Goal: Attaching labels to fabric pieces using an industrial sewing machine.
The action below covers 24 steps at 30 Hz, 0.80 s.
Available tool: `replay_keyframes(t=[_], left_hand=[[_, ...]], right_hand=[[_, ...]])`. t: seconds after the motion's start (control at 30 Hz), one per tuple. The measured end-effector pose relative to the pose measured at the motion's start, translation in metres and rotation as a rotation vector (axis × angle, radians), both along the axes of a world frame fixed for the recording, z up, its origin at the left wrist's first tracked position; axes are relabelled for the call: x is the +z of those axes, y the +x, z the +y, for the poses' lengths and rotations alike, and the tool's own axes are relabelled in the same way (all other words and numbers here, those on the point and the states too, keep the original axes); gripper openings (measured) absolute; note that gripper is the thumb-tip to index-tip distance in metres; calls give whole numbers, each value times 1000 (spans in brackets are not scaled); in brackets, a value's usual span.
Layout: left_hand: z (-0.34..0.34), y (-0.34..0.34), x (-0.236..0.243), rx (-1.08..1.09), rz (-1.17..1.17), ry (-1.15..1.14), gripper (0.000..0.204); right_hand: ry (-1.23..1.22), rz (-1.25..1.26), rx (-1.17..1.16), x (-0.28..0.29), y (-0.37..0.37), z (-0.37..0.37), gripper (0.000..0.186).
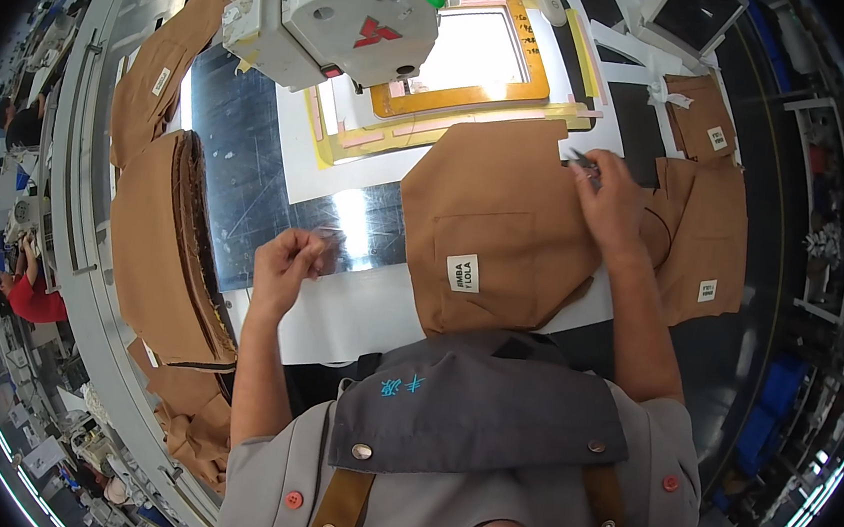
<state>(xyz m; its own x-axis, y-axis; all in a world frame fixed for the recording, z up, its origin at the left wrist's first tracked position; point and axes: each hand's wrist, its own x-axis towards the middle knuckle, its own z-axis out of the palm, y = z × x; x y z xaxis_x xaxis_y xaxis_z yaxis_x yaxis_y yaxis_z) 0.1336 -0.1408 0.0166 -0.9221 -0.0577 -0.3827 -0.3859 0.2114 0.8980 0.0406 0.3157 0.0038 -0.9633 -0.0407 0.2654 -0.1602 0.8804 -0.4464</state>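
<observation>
A brown fabric piece (508, 196) with a stitched pocket and a white label (462, 273) lies spread in front of me. My right hand (610, 205) rests at its upper right edge. Its fingers are closed around a small dark pointed tool (583, 162), whose kind I cannot make out. To the left of the piece, my left hand (286, 267) is above the white sheet and metal plate, apart from the fabric. Its fingertips are pinched together; a faint blurred thing at them is too unclear to name.
A sewing machine head (348, 21) hangs at the far side over an orange frame (460, 111). Stacked brown fabric pieces (158, 240) lie on the left, and more labelled brown pieces (706, 233) on the right. A metal plate (250, 168) covers the table's left part.
</observation>
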Motion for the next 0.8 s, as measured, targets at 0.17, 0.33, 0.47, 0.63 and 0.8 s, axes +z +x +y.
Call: replay_keyframes(t=[0.17, 0.33, 0.47, 0.63, 0.8], left_hand=[[-62, 67, 18, -400, -560, -323, 26], [-8, 66, 52, -178, -24, -845, 32], [68, 15, 38, 11, 295, -552, 39], [142, -32, -10, -181, 543, -758, 90], [184, -47, -15, -228, 304, -624, 82]], right_hand=[[283, 154, -9, -15, -44, 83, 28], [367, 452, 65, -8, -27, 63, 36], [-10, -158, 9, 5, 60, 50, 50], [193, -215, 130, -8, 147, 62, 77], [22, -70, 313, -35, 162, 48, 40]])
